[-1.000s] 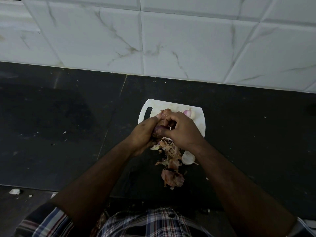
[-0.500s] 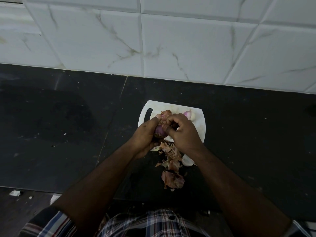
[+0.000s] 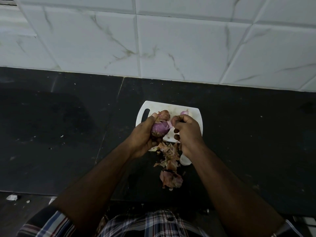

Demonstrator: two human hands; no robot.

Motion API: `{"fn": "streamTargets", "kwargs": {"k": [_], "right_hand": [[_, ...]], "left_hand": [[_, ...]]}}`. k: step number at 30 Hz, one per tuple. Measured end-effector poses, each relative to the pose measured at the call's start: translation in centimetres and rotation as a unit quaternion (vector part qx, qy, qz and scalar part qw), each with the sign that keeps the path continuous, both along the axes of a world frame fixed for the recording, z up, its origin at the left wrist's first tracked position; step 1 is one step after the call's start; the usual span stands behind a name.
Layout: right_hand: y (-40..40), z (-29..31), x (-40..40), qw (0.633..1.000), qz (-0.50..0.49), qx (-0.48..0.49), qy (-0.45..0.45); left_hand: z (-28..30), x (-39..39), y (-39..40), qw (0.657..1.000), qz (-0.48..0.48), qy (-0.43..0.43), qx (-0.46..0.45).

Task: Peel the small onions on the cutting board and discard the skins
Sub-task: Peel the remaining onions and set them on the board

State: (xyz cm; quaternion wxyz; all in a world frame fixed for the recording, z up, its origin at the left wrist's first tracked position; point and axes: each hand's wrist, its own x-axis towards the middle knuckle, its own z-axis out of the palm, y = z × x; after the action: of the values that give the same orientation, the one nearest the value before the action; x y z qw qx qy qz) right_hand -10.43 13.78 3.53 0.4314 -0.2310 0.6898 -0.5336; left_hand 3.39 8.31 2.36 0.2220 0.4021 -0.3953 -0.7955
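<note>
Black stone counter backed by white marble-veined wall tiles; one small white plastic cutting board with a handle slot, set near the wall. Left hand closed around a small purple onion, held just above the board's near edge, its brown papery skin still clinging at the top. Right hand curled, fingertips pinching a pale strip of skin beside the onion. One peeled pinkish onion lay on the board's far side. Heap of brown discarded skins lay on the counter in front of the board (between the forearms). Step judged in hand: stripping the outer layer, part done. Next move would call for pulling the strip clear, then dropping it onto the heap.
</note>
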Motion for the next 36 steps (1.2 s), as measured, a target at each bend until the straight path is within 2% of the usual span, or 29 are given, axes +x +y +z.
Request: {"fn": "streamTargets", "kwargs": {"k": [4,8,12,16,18,21,25,36], "right_hand": [[0.0,-0.6,-1.4,0.997,-0.021,0.037,0.058],[1.0,-0.7,-1.8,0.989,0.08,0.033,0.123],[1.8,-1.6,-1.9,0.977,0.108,0.042,0.178],[2.3,-1.6,-2.8,0.932,0.22,0.095,0.271],[2.2,-0.8,-2.9,0.947,0.184,0.068,0.255],[2.0,0.0,-2.4,0.982,0.149,0.029,0.11],[1.6,-0.9,-0.6,0.983,0.179,0.033,0.004],[1.4,-2.3,-0.4,0.989,0.144,-0.009,0.033]], "left_hand": [[-0.5,0.8,-0.2,1.0,-0.006,0.016,0.025],[-0.7,1.6,-0.1,0.998,-0.02,0.044,0.046],[-1.2,2.1,-0.4,0.996,-0.015,0.051,0.072],[-1.3,2.6,-0.7,0.992,-0.022,0.07,0.106],[-1.3,2.6,-0.7,0.991,-0.038,0.087,0.095],[-1.4,2.4,-0.5,0.994,-0.036,0.084,0.059],[-1.3,1.9,0.0,0.997,-0.007,0.074,0.025],[-1.1,1.8,0.7,0.995,-0.022,0.097,-0.011]]}}
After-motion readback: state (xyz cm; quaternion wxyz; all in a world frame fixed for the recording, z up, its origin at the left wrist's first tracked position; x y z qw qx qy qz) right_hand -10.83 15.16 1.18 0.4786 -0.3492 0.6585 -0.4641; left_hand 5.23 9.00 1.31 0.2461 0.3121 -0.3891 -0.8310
